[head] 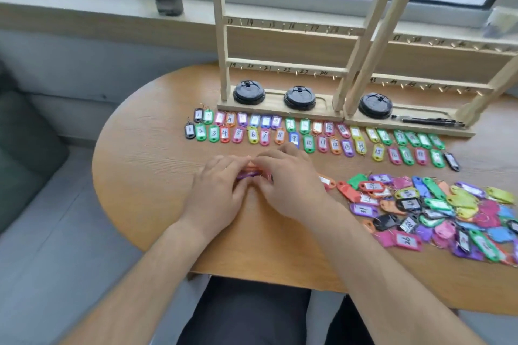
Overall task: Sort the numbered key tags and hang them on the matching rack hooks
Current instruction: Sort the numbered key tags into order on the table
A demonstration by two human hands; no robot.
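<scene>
on rack base (276, 109), black lids (299, 97)

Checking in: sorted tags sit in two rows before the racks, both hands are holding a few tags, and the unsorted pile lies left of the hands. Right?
Not quite. The head view shows the unsorted pile lying right of both hands, not left. The rest holds: sorted tags in two rows before the racks, the left hand and right hand holding a few tags.
</scene>
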